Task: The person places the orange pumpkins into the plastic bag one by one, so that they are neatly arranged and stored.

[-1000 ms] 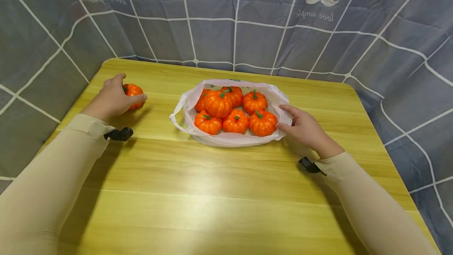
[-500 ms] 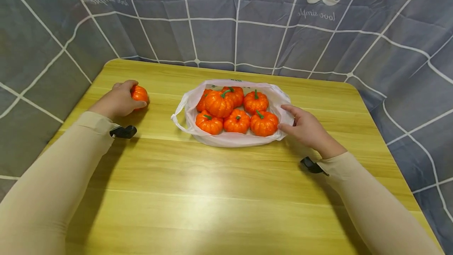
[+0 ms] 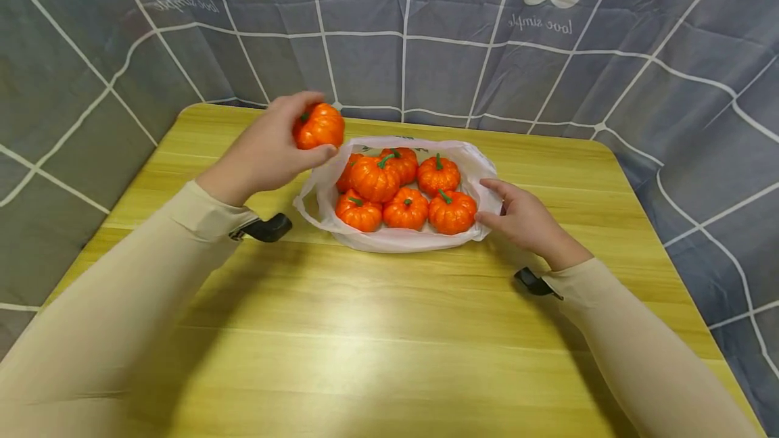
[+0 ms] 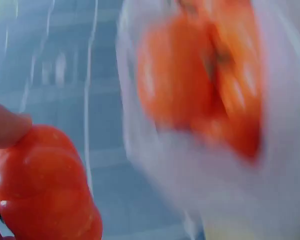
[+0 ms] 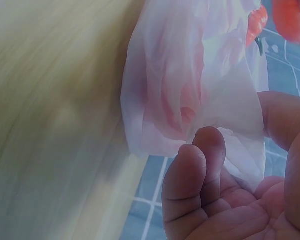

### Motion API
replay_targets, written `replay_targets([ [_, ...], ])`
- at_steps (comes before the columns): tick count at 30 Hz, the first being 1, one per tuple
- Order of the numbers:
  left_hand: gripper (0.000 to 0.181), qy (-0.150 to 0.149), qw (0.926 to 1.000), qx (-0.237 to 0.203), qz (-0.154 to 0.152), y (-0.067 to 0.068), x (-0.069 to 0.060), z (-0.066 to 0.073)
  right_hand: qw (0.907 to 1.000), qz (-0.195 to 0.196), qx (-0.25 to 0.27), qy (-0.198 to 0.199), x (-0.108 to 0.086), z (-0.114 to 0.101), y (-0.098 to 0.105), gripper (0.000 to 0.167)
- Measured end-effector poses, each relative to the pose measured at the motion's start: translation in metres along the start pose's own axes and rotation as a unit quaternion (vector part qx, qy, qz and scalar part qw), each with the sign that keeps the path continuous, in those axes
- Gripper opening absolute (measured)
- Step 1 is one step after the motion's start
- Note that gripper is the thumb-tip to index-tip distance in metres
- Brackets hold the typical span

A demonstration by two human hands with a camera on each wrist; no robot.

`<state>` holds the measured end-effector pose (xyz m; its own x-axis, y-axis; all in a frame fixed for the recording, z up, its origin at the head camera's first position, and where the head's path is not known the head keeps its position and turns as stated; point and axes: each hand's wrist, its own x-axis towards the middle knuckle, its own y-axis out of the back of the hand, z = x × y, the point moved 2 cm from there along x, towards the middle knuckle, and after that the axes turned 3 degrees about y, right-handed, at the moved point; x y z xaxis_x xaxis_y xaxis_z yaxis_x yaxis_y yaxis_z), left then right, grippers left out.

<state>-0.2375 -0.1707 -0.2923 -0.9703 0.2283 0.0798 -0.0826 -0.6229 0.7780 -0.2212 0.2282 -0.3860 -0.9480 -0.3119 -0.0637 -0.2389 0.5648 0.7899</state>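
My left hand grips a small orange pumpkin between thumb and fingers. It holds it above the table, just left of a white plastic bag. In the left wrist view the held pumpkin is at the lower left, and the bag is blurred. The bag lies with its mouth spread wide, and several orange pumpkins with green stems sit inside. At the bag's right end my right hand holds the rim; in the right wrist view the thin plastic runs between thumb and fingers.
A yellow wood-grain table with rounded far corners carries the bag. Grey-blue curtain with white grid lines hangs behind and at both sides. One bag handle loops out on the left.
My left hand has taken hold of the pumpkin at the table's left, lifted it and carried it right to the bag. The right hand and bag have stayed in place.
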Motion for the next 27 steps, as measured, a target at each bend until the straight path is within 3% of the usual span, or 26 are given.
replay_targets([
  [3, 0.076, -0.051, 0.998, 0.007, -0.037, -0.028, 0.01, 0.036, 1.0, 0.003, 0.006, 0.004, -0.002, -0.001, 0.001, 0.068],
  [5, 0.077, -0.073, 0.9955, 0.016, -0.058, -0.047, 0.017, 0.053, 0.9999, 0.004, 0.011, 0.006, -0.003, -0.001, 0.002, 0.069],
  [10, 0.079, -0.092, 0.988, 0.072, -0.101, -0.089, 0.034, 0.077, 0.9996, 0.006, 0.026, 0.009, -0.004, -0.002, 0.002, 0.07],
  [16, 0.08, -0.081, 0.9809, 0.121, -0.129, -0.116, 0.046, 0.084, 0.9994, 0.01, 0.03, 0.015, -0.003, -0.003, 0.002, 0.068],
  [22, 0.079, -0.095, 0.9662, 0.199, -0.133, -0.13, 0.047, 0.084, 0.9994, 0.009, 0.031, 0.01, -0.002, -0.003, 0.002, 0.067],
  [27, 0.077, -0.098, 0.9582, 0.234, -0.132, -0.138, 0.046, 0.083, 0.9995, 0.008, 0.03, 0.01, -0.003, -0.004, 0.002, 0.068],
])
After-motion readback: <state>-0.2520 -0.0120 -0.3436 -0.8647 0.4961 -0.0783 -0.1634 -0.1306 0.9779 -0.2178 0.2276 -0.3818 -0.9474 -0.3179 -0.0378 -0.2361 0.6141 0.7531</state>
